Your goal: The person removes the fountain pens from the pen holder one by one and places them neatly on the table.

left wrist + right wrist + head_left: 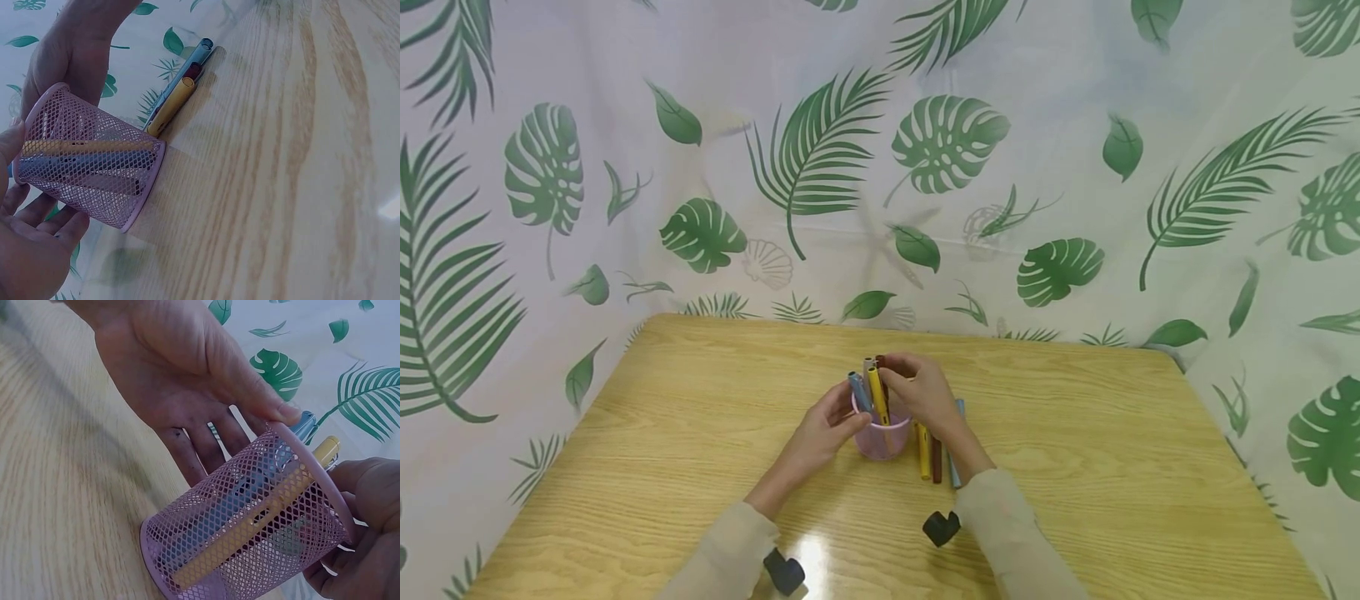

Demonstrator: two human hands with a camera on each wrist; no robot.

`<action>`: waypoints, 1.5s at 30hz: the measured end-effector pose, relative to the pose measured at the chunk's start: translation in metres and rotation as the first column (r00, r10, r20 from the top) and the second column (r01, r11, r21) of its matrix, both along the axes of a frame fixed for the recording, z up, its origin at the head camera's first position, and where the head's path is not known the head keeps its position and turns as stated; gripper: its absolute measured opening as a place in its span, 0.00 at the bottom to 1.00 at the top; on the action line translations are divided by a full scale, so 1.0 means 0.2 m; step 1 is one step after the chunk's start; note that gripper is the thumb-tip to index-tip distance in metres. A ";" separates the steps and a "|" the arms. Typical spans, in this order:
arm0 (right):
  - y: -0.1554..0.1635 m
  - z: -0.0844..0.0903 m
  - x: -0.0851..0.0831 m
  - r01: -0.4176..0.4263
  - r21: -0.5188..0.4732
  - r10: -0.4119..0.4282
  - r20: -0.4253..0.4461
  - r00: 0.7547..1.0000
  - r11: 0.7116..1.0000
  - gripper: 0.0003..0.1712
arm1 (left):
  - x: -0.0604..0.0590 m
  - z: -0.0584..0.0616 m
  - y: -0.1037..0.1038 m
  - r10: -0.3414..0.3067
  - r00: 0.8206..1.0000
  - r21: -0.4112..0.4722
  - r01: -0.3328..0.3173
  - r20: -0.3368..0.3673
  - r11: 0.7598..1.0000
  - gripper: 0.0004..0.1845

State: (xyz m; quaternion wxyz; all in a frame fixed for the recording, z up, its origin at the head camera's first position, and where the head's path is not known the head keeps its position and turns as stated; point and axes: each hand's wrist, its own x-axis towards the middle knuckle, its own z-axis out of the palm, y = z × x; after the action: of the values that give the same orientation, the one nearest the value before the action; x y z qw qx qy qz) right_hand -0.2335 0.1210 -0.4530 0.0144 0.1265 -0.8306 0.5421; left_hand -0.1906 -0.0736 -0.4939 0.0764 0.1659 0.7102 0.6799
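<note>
A pink mesh pen cup [882,442] stands upright on the table with several pens in it. My left hand [820,429] holds it from the left, thumb at the rim and fingers spread along the mesh side. A blue pen [860,393], a yellow pen [877,395] and a grey pen [868,363] lean inside. At the back right of the rim, my right hand [923,393] pinches the top of a dark red pen [881,361], whose lower part shows through the mesh [294,528] in the right wrist view.
Right of the cup, a yellow pen [923,454], a dark red pen [936,462] and a light blue pen [955,468] lie side by side on the wooden table [1090,467]. Leaf-printed cloth [955,275] hangs behind the table. Black wrist cameras [942,528] sit at both sleeves.
</note>
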 end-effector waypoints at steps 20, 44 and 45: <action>0.13 0.03 0.07 0.237 -0.075 -0.238 -0.007 0.971 0.969 0.14 | 0.00 -0.01 0.01 0.013 1.000 0.003 -0.013 0.000 1.000 0.36; 0.34 0.15 0.16 0.177 -0.484 -0.204 -0.003 0.979 0.857 0.17 | 0.00 -0.01 0.01 0.004 1.000 0.008 -0.004 -0.009 1.000 0.36; 0.35 0.15 0.17 0.181 -0.487 -0.209 -0.004 0.978 0.854 0.16 | 0.00 -0.01 0.01 0.003 1.000 0.007 -0.003 -0.009 1.000 0.36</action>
State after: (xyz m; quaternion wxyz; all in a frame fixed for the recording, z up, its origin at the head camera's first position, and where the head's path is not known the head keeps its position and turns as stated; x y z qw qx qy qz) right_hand -0.2004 0.1909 -0.4224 0.1237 0.0494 -0.6762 0.7246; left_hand -0.1910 -0.0725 -0.4955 0.0716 0.1680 0.7083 0.6818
